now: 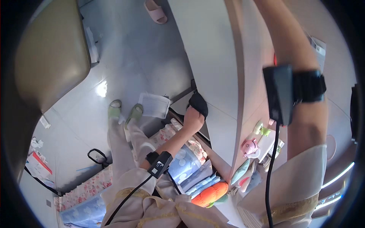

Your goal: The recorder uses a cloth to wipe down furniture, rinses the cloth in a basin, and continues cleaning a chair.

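While the left hand curls around the near edge of a black rounded item, the right hand lies beyond the upper rim toward one o'clock, so whether it is closed or holding anything I cannot tell. Only the right forearm shows, at three o'clock. The black item sits just past the middle of the view, toward one o'clock, close beside a pale panel at its two o'clock. A printed sheet lies on the floor at its nine o'clock, and an orange cushion rests well apart at six o'clock. Its matte, smoothly curved surface suggests something light and fairly soft, unlikely to slip or break, though what it is stays unclear. A full-hand hold on that near edge should suit it; the fingertips are hidden.
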The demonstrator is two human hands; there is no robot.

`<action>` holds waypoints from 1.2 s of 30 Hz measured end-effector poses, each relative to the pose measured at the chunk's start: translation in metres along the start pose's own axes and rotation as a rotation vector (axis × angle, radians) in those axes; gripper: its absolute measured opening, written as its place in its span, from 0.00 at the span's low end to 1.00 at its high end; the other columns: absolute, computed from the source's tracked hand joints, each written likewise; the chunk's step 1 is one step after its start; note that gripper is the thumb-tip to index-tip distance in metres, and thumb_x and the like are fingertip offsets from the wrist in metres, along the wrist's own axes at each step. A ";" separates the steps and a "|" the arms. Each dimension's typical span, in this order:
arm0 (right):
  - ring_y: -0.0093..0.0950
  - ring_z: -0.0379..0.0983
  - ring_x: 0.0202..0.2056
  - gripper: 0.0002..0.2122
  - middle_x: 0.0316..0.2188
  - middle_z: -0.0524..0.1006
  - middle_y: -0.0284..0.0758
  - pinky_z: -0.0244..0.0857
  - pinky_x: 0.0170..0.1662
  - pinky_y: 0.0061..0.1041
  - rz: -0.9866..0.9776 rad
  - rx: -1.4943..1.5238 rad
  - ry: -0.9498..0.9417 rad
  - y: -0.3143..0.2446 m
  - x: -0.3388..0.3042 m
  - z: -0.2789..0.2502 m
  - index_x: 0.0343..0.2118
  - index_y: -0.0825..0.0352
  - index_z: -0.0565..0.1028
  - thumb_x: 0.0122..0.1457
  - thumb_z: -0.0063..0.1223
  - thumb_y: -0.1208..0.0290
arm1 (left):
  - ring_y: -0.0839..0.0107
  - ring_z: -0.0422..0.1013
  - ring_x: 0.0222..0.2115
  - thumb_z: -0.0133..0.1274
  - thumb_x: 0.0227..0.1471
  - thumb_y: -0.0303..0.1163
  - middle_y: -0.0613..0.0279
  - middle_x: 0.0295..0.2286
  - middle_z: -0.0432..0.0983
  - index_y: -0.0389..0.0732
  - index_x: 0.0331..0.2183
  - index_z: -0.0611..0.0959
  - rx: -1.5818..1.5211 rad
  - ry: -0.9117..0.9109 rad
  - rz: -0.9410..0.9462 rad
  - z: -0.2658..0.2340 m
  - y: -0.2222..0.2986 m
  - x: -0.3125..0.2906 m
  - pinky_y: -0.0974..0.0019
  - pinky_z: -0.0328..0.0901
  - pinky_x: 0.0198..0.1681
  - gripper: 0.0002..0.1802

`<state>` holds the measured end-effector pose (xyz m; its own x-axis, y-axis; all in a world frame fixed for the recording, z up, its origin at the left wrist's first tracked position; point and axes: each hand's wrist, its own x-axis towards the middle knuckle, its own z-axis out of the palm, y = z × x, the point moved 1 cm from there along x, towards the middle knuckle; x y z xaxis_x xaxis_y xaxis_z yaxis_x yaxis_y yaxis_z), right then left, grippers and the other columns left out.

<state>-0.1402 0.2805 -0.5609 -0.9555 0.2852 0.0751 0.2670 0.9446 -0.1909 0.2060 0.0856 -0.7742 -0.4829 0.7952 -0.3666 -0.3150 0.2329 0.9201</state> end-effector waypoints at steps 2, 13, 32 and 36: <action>0.41 0.53 0.59 0.29 0.58 0.57 0.46 0.43 0.61 0.32 -0.019 0.015 -0.017 0.006 -0.031 -0.002 0.57 0.70 0.57 0.60 0.34 0.52 | 0.44 0.63 0.42 0.49 0.44 0.28 0.43 0.42 0.66 0.37 0.44 0.73 0.098 0.141 0.267 0.014 0.008 -0.020 0.53 0.61 0.45 0.21; 0.41 0.45 0.62 0.31 0.60 0.51 0.45 0.40 0.62 0.38 0.225 0.686 0.224 0.000 -0.305 -0.085 0.58 0.75 0.54 0.60 0.37 0.53 | 0.45 0.56 0.51 0.50 0.38 0.18 0.41 0.51 0.55 0.40 0.53 0.66 0.199 0.375 0.310 0.055 0.040 -0.063 0.57 0.56 0.53 0.35; 0.31 0.68 0.48 0.11 0.47 0.70 0.43 0.60 0.51 0.27 1.083 0.568 0.640 -0.085 -0.655 -0.008 0.43 0.74 0.71 0.57 0.43 0.82 | 0.47 0.60 0.48 0.49 0.40 0.21 0.45 0.48 0.59 0.46 0.52 0.68 0.185 -0.464 0.345 0.125 -0.006 -0.196 0.57 0.58 0.51 0.33; 0.26 0.61 0.53 0.21 0.53 0.64 0.37 0.58 0.52 0.25 1.458 0.963 0.690 -0.095 -0.643 0.036 0.55 0.68 0.61 0.60 0.45 0.70 | 0.43 0.58 0.49 0.44 0.43 0.20 0.40 0.50 0.57 0.42 0.55 0.64 -0.012 -0.251 0.333 0.083 -0.004 -0.171 0.54 0.55 0.53 0.33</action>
<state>0.4441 0.0014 -0.6263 0.2047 0.9142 -0.3496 0.3307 -0.4008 -0.8544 0.3576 -0.0053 -0.7040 -0.3463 0.9381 -0.0029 -0.1857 -0.0655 0.9804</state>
